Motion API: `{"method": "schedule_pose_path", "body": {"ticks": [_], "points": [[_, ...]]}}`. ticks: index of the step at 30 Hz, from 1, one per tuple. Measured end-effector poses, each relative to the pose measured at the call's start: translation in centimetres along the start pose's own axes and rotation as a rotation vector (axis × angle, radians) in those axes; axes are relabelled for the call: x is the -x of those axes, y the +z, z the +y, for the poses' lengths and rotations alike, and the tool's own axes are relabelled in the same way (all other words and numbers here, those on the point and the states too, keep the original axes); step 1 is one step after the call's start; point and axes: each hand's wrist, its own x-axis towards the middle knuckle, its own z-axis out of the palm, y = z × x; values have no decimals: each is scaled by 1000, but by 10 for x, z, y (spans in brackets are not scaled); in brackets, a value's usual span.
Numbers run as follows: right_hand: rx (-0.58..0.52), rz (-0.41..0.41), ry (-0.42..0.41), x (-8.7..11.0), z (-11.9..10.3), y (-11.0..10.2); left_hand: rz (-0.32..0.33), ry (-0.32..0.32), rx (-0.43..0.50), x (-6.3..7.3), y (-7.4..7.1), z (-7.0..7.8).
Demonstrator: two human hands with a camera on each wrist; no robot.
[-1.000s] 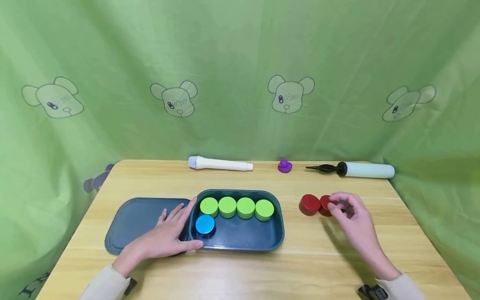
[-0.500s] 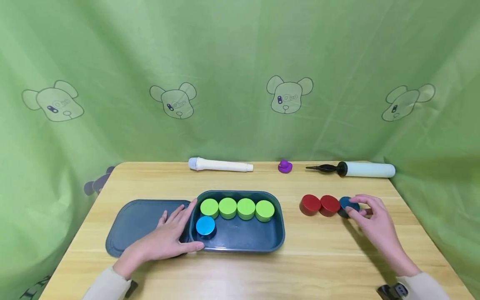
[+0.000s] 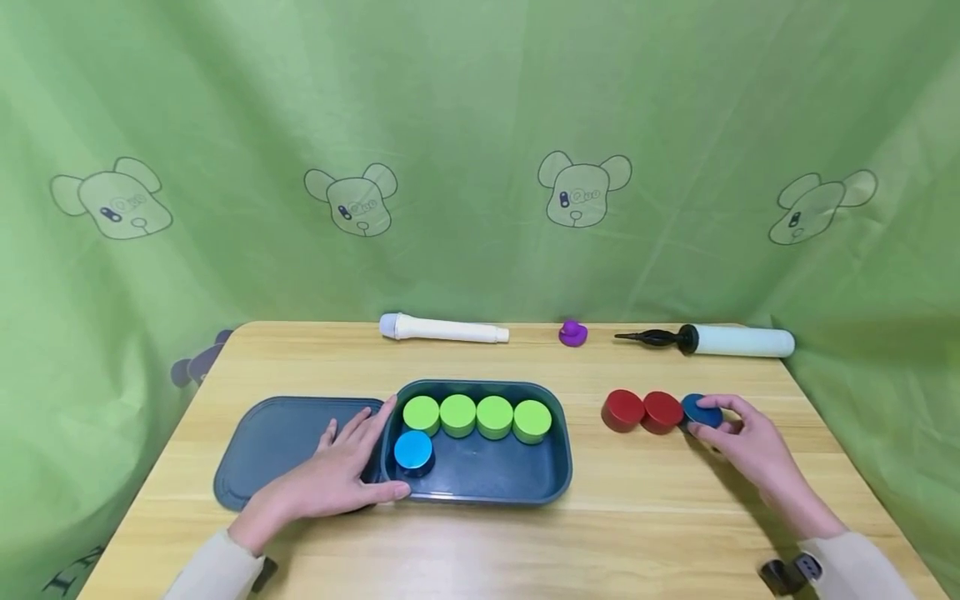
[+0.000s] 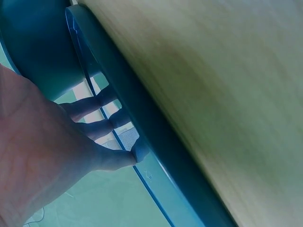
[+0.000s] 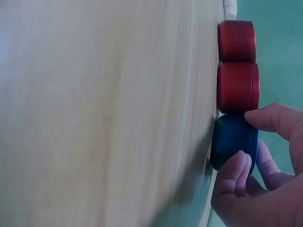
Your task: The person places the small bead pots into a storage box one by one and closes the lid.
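Observation:
In the head view my right hand (image 3: 750, 442) pinches a dark blue round tin (image 3: 696, 410) at the right end of a row, standing on the table. Two red round tins, one (image 3: 622, 410) on the left and one (image 3: 662, 412) in the middle, stand beside it. The right wrist view has thumb and fingers around the blue tin (image 5: 232, 139), which touches the nearer red tin (image 5: 235, 88). My left hand (image 3: 337, 471) rests with spread fingers against the left side of a dark blue box (image 3: 566, 467). Inside are several green-topped tins (image 3: 457, 414) and a bright blue tin (image 3: 413, 451).
A flat dark lid (image 3: 277, 450) lies left of the box, partly under the left hand. Along the table's back edge are a white microphone-shaped object (image 3: 446, 328), a purple toy duck (image 3: 573, 333) and a hand pump (image 3: 735, 340). A green curtain (image 3: 480, 167) hangs behind.
My right hand has moved right from the middle red tin to the dark blue tin, which now stands at the row's end. The left hand stays at the box.

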Motion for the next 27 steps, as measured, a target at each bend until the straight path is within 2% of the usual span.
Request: {"method": "schedule_pose_path", "body": {"ticks": [7,12,18,22,27], "points": [[44,34,-4,4,-3,-3,7,3,-5,0,-1,0],[-10,136,-11,10,-7,-4,8,2,-4,0,-1,1],[-134,278,-41,13,-19,-5,10,5,-5,-2,-4,2],[-194,319,-77,17,-32,-3,18,7,-3,-3,-4,1],[-229,314,-96,29,-55,1,7,7,1,-2,-3,1]]}}
